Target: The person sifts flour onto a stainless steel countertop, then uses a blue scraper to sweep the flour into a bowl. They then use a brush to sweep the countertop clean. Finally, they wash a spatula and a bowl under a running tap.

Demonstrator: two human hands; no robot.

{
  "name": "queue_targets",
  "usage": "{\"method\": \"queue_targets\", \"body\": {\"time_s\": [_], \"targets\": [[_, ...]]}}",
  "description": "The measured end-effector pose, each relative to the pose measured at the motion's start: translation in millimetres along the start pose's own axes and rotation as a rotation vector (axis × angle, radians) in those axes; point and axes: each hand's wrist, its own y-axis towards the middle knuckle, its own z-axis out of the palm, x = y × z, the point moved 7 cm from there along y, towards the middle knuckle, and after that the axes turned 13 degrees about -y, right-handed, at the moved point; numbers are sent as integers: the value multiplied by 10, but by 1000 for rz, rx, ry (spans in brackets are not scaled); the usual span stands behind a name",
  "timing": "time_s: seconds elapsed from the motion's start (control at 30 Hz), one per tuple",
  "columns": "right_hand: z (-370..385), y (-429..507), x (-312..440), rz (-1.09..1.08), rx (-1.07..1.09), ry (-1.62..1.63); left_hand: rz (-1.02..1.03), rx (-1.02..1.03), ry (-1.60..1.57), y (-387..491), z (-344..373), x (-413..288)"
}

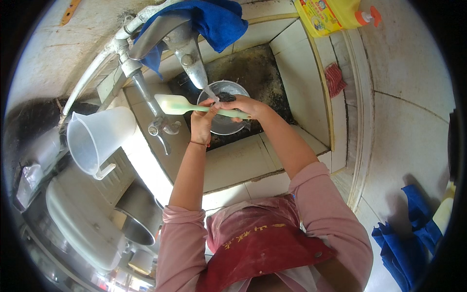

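Note:
A pale green spatula (182,105) lies across both hands, its wide blade pointing left. My left hand (203,124) grips it where the handle meets the blade. In my right hand (245,105) is a dark scouring pad (226,96), pressed near the spatula's handle; the fingers partly hide it. Water runs from the metal faucet (189,62) onto the hands. Beneath them a round metal bowl (229,128) rests on the dark floor of the tiled sink (303,84), its middle covered by the hands.
A translucent plastic pitcher (105,138) lies tilted left of the sink, near a second tap (159,129). Blue cloth (219,22) drapes behind the faucet. A yellow pump bottle (328,16) and a red cloth (334,79) are on the right ledge. Blue cloths (401,252) hang lower right.

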Motion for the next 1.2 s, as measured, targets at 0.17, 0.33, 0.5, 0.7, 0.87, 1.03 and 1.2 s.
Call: {"method": "queue_targets", "body": {"time_s": [0.17,0.33,0.5,0.7,0.87,1.03,1.2], "targets": [[-202,252,33,52,-319,-413,55,-49,15,-57,-16,65],[-535,273,-81,-53,-699,-217,-173,-357,-372,74,-460,432],[-505,128,-314,-256,-901,-313,-251,-455,-563,279,-545,764],[158,38,-375,-298,-860,-418,-338,-486,-555,373,-210,916],[492,-375,163,-424,-1040,-1062,-449,-356,-566,311,-82,784],[762,-524,584,-744,-649,-1016,-496,-285,-518,273,-9,667],[695,-431,881,-877,-821,-896,-454,-305,-310,119,43,524]]}}
